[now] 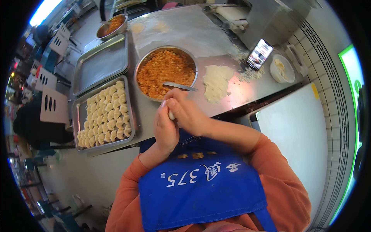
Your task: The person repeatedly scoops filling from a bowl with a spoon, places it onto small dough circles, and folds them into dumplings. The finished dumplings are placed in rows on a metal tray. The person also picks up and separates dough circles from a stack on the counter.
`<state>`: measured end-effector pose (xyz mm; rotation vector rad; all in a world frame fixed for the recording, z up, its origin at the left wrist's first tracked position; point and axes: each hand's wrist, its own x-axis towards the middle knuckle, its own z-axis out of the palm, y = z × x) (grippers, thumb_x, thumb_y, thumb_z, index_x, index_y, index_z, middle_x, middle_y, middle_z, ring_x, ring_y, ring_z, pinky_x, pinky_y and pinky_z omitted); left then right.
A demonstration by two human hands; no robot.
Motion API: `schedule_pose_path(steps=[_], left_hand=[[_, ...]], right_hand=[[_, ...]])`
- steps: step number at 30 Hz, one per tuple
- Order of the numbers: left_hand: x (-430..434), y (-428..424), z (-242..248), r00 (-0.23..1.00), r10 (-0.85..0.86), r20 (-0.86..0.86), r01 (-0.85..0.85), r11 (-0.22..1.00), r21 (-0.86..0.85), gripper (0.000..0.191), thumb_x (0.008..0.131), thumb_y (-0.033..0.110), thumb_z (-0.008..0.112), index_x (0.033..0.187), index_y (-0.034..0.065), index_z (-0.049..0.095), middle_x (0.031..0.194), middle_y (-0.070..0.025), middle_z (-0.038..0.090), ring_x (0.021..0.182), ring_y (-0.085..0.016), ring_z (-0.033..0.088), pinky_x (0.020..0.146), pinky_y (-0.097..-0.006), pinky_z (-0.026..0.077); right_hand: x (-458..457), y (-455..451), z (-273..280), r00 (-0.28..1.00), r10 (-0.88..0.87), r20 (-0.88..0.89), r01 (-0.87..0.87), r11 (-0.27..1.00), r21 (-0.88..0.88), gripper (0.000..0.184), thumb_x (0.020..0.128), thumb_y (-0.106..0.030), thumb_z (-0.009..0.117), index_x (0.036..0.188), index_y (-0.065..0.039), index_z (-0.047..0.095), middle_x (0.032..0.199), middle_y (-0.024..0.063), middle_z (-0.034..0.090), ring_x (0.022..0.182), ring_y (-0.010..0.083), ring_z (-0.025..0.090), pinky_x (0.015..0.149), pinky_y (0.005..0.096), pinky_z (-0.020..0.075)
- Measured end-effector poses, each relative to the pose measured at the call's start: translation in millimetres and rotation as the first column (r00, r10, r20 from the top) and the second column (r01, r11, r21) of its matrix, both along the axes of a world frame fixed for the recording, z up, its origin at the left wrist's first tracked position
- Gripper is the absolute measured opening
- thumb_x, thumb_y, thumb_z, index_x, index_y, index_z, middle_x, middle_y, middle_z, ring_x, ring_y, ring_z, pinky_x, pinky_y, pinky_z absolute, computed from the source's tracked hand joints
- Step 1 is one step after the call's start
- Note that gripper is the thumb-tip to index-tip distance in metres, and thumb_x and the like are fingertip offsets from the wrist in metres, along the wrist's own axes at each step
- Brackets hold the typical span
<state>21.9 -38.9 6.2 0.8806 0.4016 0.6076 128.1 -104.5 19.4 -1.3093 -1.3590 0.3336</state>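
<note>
My left hand (167, 127) and my right hand (188, 111) are pressed together in front of the blue apron, closed around a small piece of pale dough (171, 115), most of it hidden by the fingers. Just beyond them, a round metal bowl (195, 66) holds reddish-orange chopped filling (165, 69), with a flat metal spatula (181, 86) resting across its near rim. On the left, a metal tray (133, 127) carries rows of folded dumplings (107, 116). A flattened sheet of dough (217, 82) lies on the worktop to the right of the bowl.
Behind the dumplings is another metal tray (101, 65); a second filling bowl (123, 27) stands past it. A lit smartphone (260, 54), a white bowl (282, 69) and loose flour or dough crumbs are at the right. A metal machine (232, 16) stands at the back. Chairs are at the left.
</note>
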Motion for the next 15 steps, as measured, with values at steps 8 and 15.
schedule_pose_path(steps=[8, 15], left_hand=[[-86, 85, -20, 0.945, 0.195, -0.262, -0.124, 0.957, 0.264, 0.047, 0.11, 0.035, 0.036, 0.123, -0.0023, 0.061, 0.096, -0.0104, 0.068, 0.084, -0.018, 0.067, 0.076, -0.0316, 0.055], [-194, 225, -53, 0.358, 0.881, -0.309, -0.443, 0.451, 0.775, 0.033, 0.101, 0.031, 0.061, 0.105, -0.0012, 0.069, 0.093, -0.0113, 0.068, 0.082, -0.022, 0.068, 0.072, -0.0338, 0.054]], right_hand=[[168, -21, -58, 0.652, -0.299, 0.697, 0.591, 0.776, -0.22, 0.022, 0.095, -0.012, 0.065, 0.113, 0.0, 0.069, 0.111, 0.0202, 0.065, 0.105, 0.0398, 0.06, 0.093, 0.0463, 0.0482], [182, -38, -102, 0.532, -0.198, 0.823, 0.66, 0.707, -0.256, 0.032, 0.093, -0.012, 0.067, 0.124, -0.002, 0.068, 0.124, 0.0197, 0.059, 0.116, 0.0399, 0.055, 0.098, 0.0471, 0.0473]])
